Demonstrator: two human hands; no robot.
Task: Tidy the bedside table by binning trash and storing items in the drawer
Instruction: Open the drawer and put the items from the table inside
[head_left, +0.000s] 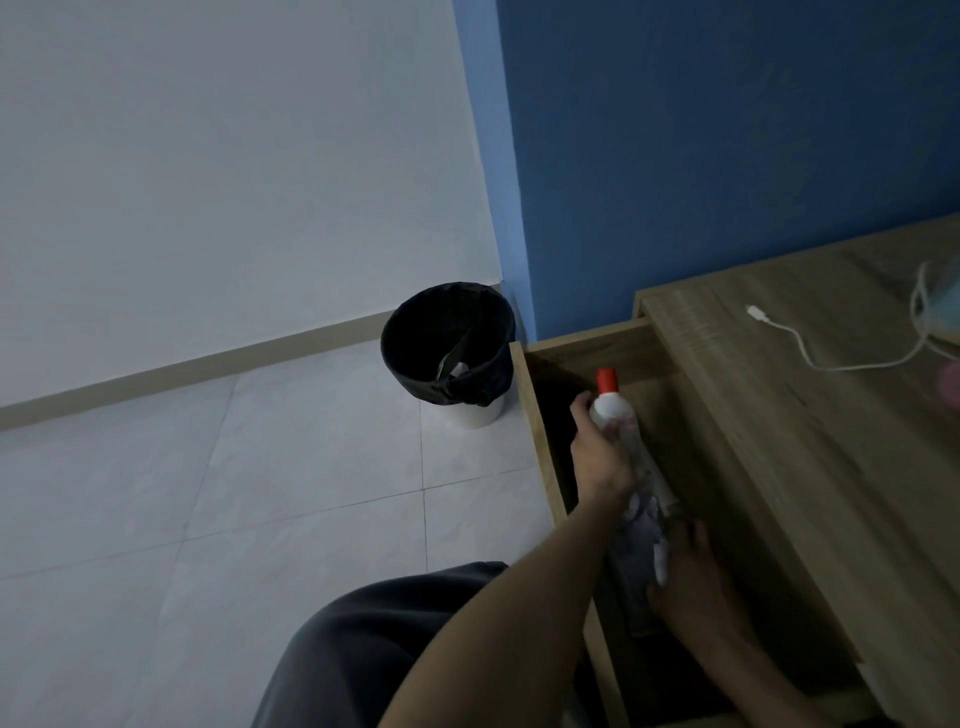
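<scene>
Over the drawer (538, 427), left hand (597, 454) gripped the bottle (613, 409); at 5 o'clock, right hand (691, 579) touched a pouch (638, 540), grip unclear.

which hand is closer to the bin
Left. The left hand, gripping the red-capped bottle, is just right of the bin; the right hand sits farther back in the drawer.

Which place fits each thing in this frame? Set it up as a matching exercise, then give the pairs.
Things:
1 white bottle
2 white cable
3 bin

Places:
A on the floor
B on the table top
C in the left hand, over the open drawer

Pairs: 1-C; 2-B; 3-A
</scene>
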